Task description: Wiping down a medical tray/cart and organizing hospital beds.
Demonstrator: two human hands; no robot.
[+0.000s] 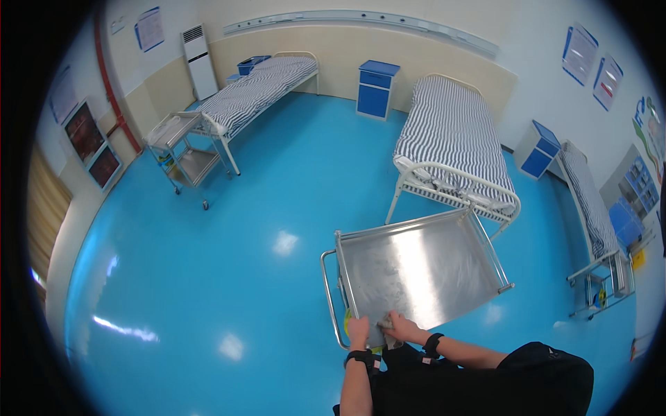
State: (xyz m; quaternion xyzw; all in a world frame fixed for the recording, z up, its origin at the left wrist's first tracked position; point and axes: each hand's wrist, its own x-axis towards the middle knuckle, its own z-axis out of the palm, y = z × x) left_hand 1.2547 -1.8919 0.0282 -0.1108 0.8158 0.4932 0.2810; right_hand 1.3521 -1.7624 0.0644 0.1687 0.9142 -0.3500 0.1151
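A stainless steel trolley (444, 274) stands right in front of me, with a flat shiny top, low side rails and a bent push handle (327, 288) on its left side. My left hand (358, 331) is closed at the near left corner, around the end of the side rail. Close beside it, my right hand (406, 328) pinches a small greyish cloth (390, 339) over the near edge of the top. Part of the cloth is hidden by the fingers. Something yellow-green shows below the near left corner, mostly covered. Both wrists wear black bands.
A bed with striped bedding (451, 128) stands just beyond the trolley, its end frame close to the far rail. Another bed (260, 90) and a two-tier trolley (177, 132) are at the far left. Blue-and-white cabinets (375, 90) line the walls. A third bed (586, 201) stands right.
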